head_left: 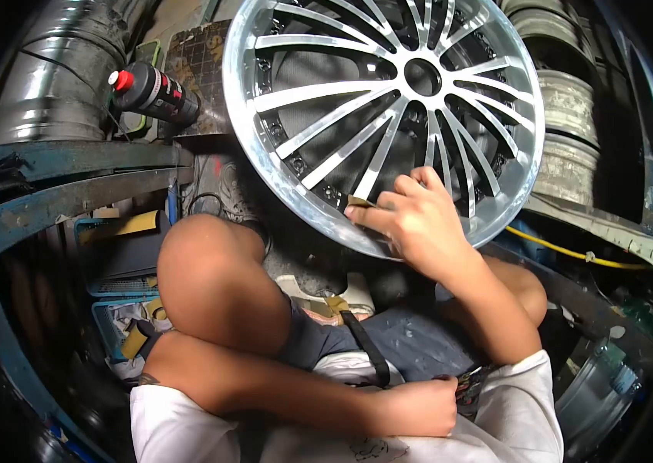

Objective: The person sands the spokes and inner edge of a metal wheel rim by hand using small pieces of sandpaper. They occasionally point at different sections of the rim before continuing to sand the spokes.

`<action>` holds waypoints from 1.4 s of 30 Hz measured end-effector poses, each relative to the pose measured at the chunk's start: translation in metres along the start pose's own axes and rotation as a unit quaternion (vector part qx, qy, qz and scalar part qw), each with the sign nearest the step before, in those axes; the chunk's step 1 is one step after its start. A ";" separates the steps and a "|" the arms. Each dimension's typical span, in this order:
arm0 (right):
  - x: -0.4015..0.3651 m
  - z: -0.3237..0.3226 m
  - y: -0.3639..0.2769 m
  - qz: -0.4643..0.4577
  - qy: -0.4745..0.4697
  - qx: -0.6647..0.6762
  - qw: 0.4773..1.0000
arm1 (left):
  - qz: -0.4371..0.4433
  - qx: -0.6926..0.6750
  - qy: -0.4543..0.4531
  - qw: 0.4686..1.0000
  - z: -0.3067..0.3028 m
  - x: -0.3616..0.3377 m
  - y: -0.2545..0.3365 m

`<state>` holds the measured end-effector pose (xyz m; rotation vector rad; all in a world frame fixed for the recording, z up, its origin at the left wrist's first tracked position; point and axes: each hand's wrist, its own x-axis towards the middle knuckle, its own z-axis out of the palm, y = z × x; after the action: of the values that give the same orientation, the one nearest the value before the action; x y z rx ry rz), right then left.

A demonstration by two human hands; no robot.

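Observation:
A large silver multi-spoke wheel (318,94) with dark recesses fills the upper middle of the view. My right hand (417,216) is at its lower edge, index finger extended, pressing a small brown piece of sandpaper (359,202) against the end of a spoke near the rim. The other fingers are curled. My left hand (417,407) rests closed near my right elbow, in front of my white shirt; whether anything is inside it is hidden.
A black bottle with a red cap (158,92) lies tilted at upper left. Metal rims (564,108) are stacked at right. Blue baskets (106,328) with scraps sit at lower left. A yellow hose (573,253) runs at right.

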<state>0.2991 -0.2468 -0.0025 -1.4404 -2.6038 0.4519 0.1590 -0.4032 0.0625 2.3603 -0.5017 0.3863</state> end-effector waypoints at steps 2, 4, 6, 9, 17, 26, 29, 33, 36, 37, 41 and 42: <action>-0.004 0.002 -0.002 0.012 -0.014 -0.017 1.000 | 0.004 -0.008 0.001 1.000 0.006 0.001 0.003; -0.001 -0.006 -0.011 -0.006 -0.029 -0.078 0.997 | -0.003 0.004 0.009 1.000 0.001 0.002 -0.004; -0.002 0.002 -0.009 -0.013 -0.004 -0.077 0.997 | -0.003 0.005 0.011 1.000 -0.003 0.000 -0.002; -0.006 0.002 -0.009 -0.003 -0.012 -0.067 0.998 | -0.006 -0.003 -0.008 1.000 -0.001 0.000 -0.002; -0.006 0.004 -0.003 0.000 0.001 -0.030 1.000 | -0.007 -0.002 -0.006 1.000 -0.002 -0.003 -0.002; -0.012 -0.021 -0.003 0.057 -0.041 -0.018 0.997 | -0.016 -0.022 0.001 1.000 0.005 -0.002 -0.002; -0.041 -0.096 0.014 0.149 0.173 0.054 0.972 | -0.019 -0.049 0.005 0.999 0.012 0.001 -0.006; -0.107 -0.155 0.030 0.222 0.295 0.014 0.929 | 0.013 -0.060 -0.009 0.998 0.009 0.001 -0.007; -0.104 -0.127 0.001 0.189 0.235 0.081 0.950 | 0.016 -0.043 -0.016 0.999 0.007 0.001 -0.012; -0.095 -0.113 -0.012 0.171 0.212 0.111 0.956 | 0.025 -0.035 -0.020 0.999 0.006 0.001 -0.014; -0.053 -0.070 -0.060 0.097 0.138 0.197 0.966 | 0.025 -0.029 -0.015 0.999 0.015 0.004 -0.012; -0.044 -0.062 -0.069 0.083 0.131 0.213 0.965 | 0.027 -0.031 -0.010 0.999 0.014 0.004 -0.009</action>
<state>0.2830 -0.3058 0.0798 -1.4530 -2.0331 0.7317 0.1684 -0.4074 0.0484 2.2961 -0.5810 0.3661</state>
